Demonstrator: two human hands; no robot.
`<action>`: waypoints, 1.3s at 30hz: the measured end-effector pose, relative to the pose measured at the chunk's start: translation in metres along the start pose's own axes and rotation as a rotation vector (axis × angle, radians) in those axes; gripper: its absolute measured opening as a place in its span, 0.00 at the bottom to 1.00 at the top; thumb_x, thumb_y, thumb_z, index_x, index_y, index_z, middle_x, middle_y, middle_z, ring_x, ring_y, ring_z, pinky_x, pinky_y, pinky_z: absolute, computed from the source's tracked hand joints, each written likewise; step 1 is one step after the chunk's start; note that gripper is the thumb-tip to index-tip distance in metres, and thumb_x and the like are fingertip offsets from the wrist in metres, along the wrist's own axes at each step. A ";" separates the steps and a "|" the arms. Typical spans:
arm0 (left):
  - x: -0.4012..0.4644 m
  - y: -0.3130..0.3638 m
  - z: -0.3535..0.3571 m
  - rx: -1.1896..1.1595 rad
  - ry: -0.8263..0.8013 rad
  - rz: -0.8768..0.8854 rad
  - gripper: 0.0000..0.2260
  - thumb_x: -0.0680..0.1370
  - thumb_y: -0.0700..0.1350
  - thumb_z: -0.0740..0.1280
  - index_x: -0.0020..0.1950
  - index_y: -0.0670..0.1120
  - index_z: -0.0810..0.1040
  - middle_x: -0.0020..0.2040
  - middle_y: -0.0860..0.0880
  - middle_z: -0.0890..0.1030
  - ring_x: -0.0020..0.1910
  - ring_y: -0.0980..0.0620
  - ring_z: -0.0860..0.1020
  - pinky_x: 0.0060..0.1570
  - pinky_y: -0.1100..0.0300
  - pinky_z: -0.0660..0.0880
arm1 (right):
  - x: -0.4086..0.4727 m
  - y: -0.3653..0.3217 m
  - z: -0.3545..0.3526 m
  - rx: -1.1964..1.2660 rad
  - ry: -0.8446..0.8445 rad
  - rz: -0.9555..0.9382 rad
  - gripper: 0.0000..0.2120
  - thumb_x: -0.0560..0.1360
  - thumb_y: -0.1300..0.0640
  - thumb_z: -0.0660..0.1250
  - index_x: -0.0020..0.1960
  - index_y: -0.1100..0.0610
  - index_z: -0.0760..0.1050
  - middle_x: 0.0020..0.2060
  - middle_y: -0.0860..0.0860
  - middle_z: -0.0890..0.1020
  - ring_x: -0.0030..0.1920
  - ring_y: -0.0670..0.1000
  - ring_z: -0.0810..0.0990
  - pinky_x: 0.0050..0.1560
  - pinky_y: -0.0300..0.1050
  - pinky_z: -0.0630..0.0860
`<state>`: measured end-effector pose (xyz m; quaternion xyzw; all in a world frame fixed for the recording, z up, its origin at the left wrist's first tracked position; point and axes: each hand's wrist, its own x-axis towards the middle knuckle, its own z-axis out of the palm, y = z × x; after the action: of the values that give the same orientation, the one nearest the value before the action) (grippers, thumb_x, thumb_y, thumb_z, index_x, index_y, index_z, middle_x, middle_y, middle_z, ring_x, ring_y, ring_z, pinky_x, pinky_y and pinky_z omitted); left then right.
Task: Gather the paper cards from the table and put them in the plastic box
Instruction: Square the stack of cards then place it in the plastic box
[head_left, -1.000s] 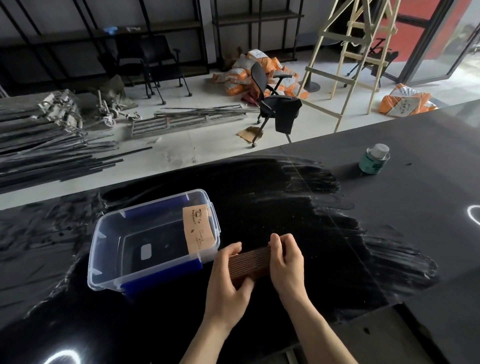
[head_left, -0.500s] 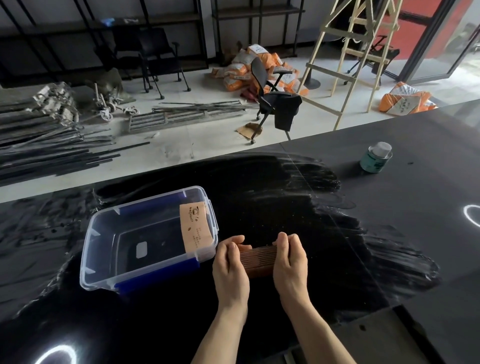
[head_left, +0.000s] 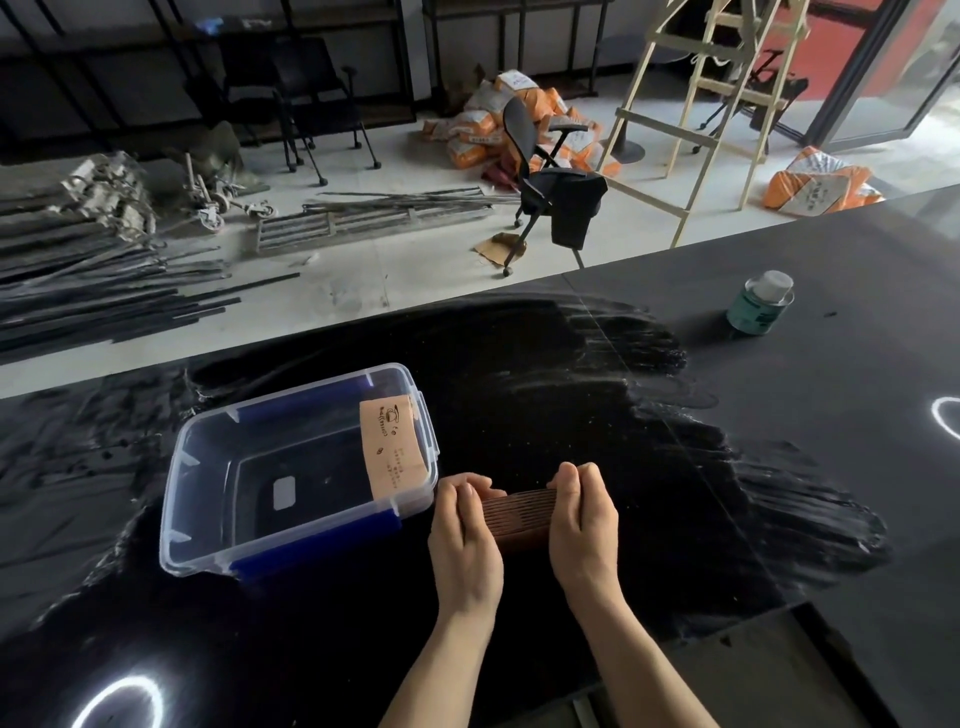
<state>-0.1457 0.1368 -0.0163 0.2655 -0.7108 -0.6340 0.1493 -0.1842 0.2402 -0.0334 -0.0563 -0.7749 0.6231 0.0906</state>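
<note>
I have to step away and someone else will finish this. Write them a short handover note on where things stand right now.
Left hand: closed on the left end of the card stack.
Right hand: closed on its right end.
The stack sits on the black table, just right of the clear plastic box.
Done: loose cards gathered and squared into one stack; one paper card already leans inside the box's right wall.
Left: lift the stack and set it in the box.
Green tin far right is not part of the job.
</note>
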 end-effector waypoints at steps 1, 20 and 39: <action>-0.001 0.000 -0.003 0.042 -0.032 0.020 0.11 0.84 0.53 0.55 0.50 0.56 0.77 0.48 0.58 0.81 0.50 0.59 0.81 0.41 0.65 0.81 | 0.000 0.000 -0.001 0.003 -0.004 -0.004 0.16 0.86 0.58 0.58 0.41 0.63 0.72 0.30 0.49 0.76 0.27 0.41 0.71 0.27 0.32 0.71; 0.010 0.059 -0.013 1.156 -0.567 0.572 0.19 0.75 0.44 0.71 0.66 0.50 0.73 0.60 0.49 0.81 0.60 0.47 0.78 0.60 0.51 0.78 | 0.000 -0.005 -0.002 0.072 -0.046 0.094 0.16 0.86 0.57 0.59 0.41 0.63 0.71 0.30 0.49 0.76 0.27 0.40 0.72 0.27 0.35 0.74; 0.013 0.096 -0.078 -0.038 -0.315 -0.094 0.11 0.76 0.53 0.73 0.57 0.54 0.80 0.54 0.55 0.84 0.55 0.55 0.79 0.60 0.54 0.73 | -0.002 -0.099 -0.011 0.460 -0.648 0.185 0.20 0.75 0.52 0.78 0.66 0.51 0.81 0.59 0.57 0.87 0.61 0.59 0.85 0.62 0.60 0.80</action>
<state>-0.1312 0.0705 0.0879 0.1931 -0.7002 -0.6872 0.0112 -0.1772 0.2291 0.0653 0.0953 -0.5953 0.7712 -0.2043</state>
